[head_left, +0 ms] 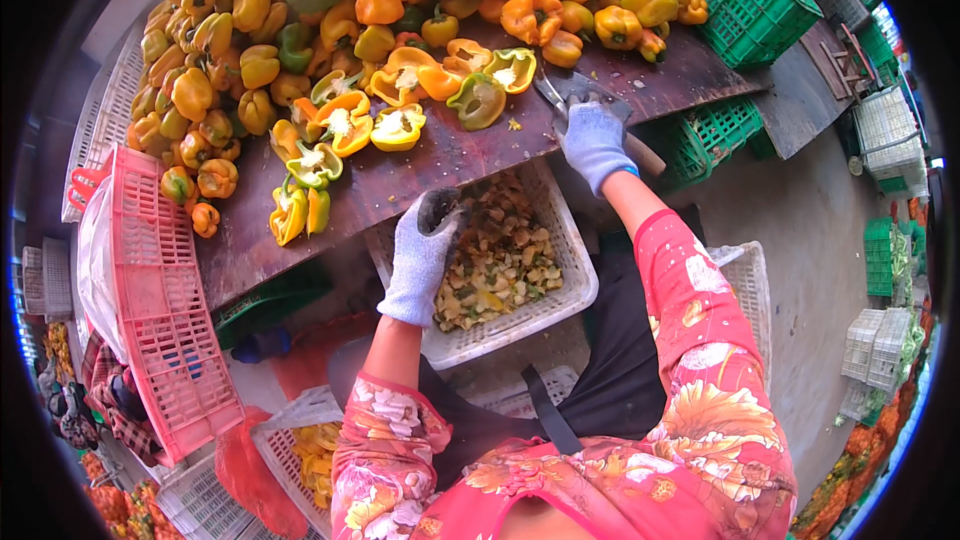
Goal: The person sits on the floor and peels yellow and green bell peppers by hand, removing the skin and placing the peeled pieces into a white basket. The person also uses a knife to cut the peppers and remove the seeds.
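My left hand (pixel 427 251), in a pale glove with dark fingers, is half curled at the table edge, above a white plastic basket (pixel 511 330) of pepper scraps (pixel 499 270). I see nothing held in it. At the right, my gloved right hand (pixel 592 139) is over a cleaver-like blade (pixel 609 94) lying on the table. A wooden handle (pixel 645 155) sticks out beyond the hand. A curved shiny metal tool (pixel 552 92) touches or lies by its fingertips; the grip is hidden. Ahead are halved yellow peppers (pixel 397 127) with white cores, and a green-yellow half (pixel 478 101).
Whole orange and yellow peppers (pixel 379 4) are heaped over the back of the dark wooden table (pixel 450 154). A pink crate (pixel 161 292) stands left, a green crate (pixel 757 7) back right. Beside my legs, another basket (pixel 285 457) holds yellow pepper pieces (pixel 316 457).
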A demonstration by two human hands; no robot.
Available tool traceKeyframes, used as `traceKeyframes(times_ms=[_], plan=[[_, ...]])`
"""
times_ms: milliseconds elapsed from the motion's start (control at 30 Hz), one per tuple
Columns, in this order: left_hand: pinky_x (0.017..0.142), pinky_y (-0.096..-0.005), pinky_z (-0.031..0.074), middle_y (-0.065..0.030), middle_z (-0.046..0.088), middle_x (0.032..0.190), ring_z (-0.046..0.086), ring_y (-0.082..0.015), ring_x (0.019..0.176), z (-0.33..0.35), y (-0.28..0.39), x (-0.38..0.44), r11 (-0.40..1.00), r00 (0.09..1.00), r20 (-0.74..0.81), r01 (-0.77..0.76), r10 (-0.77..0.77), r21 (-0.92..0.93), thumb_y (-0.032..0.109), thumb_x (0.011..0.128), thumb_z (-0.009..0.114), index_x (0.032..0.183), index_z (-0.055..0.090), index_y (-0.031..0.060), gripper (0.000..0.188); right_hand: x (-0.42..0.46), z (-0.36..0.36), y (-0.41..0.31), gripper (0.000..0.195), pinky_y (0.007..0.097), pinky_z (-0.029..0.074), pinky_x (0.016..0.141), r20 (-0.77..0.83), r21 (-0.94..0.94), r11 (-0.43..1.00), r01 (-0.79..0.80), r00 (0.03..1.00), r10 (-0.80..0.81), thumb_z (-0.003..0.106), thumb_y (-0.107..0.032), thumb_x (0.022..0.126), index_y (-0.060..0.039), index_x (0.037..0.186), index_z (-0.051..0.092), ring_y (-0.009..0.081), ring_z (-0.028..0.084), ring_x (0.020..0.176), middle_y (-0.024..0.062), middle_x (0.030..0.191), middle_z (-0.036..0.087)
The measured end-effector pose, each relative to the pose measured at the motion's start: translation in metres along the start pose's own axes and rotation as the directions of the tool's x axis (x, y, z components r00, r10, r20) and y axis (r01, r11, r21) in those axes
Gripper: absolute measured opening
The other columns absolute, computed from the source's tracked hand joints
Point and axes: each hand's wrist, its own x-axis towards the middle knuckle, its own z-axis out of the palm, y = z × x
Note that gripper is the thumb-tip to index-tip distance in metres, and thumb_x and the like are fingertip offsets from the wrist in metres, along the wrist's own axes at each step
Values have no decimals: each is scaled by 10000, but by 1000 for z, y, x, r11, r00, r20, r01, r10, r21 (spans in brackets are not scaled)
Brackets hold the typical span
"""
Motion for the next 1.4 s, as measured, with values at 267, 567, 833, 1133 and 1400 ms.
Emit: traceKeyframes(times_ms=[267, 567, 833, 1133, 1400], plan=[[884, -255, 472, -46, 659, 1055, 585, -102, 979, 11, 22, 0, 979, 998, 42, 57, -49, -197, 43, 887, 649, 1187, 605, -9, 308, 65, 7, -84, 518, 446, 519, 866, -1, 358, 911, 206, 975, -220, 693, -395, 804, -104, 1224, 607, 373, 648, 1001, 194, 1143, 653], [997, -370, 456, -162, 600, 1220, 572, -306, 1176, 14, 12, 8, 802, 889, -145, -308, 434, 511, 45, 715, 763, 1309, 542, 25, 634, -44, 5, -113, 506, 460, 515, 728, 132, 799, 586, -135, 990, 48, 772, -462, 753, 0, 920, 654, 423, 656, 830, 248, 866, 674], [791, -253, 525, -56, 667, 1056, 640, -128, 913, 28, -12, -7, 943, 993, -59, -113, 100, -313, 4, 788, 734, 1218, 589, 6, 453, -111, -19, -95, 233, 281, 507, 666, 128, 970, 205, -131, 991, 29, 696, -240, 910, -13, 948, 658, 92, 591, 760, 41, 828, 665], [669, -232, 494, -39, 670, 989, 615, -100, 781, 28, 30, -33, 777, 952, 306, 190, 4, -600, 40, 830, 690, 1184, 609, -5, 366, -97, -13, -79, 262, 299, 515, 890, 277, 711, -541, -449, 886, -372, 484, -189, 1004, -20, 1160, 609, 173, 639, 967, 65, 1050, 662], [602, -264, 488, -58, 653, 872, 619, -157, 683, 11, 31, -26, 982, 1000, -19, 1, -4, -189, 41, 794, 715, 1008, 606, 15, 242, -99, -16, -91, 202, 320, 516, 778, 39, 998, 45, -39, 999, 4, 518, -189, 971, -54, 1053, 644, 200, 638, 851, 89, 939, 667]])
